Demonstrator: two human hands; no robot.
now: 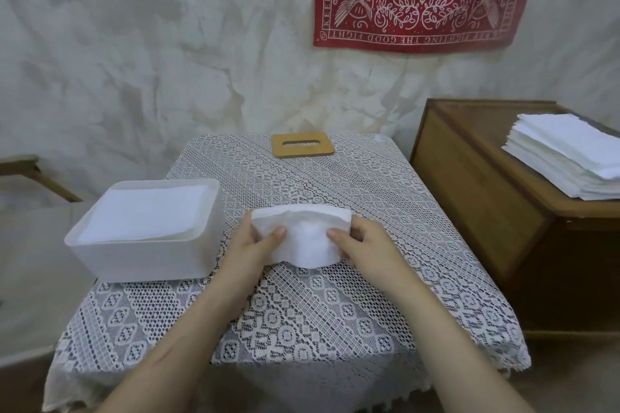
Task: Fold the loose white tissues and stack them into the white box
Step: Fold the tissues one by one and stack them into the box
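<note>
Over the lace-covered counter (335,329), left hand (256,246) and right hand (364,245) pinched 1 folded white paper tissue (307,241); slack fingers could unfold it.

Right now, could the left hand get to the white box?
Probably yes: the white box sits open just beside the left hand, nothing between them, though that hand grips the folded tissue.

Item: our two forearms (188,329), bare from frame edge to wrist; left grip (255,245) and right grip (365,245), nails short.
</note>
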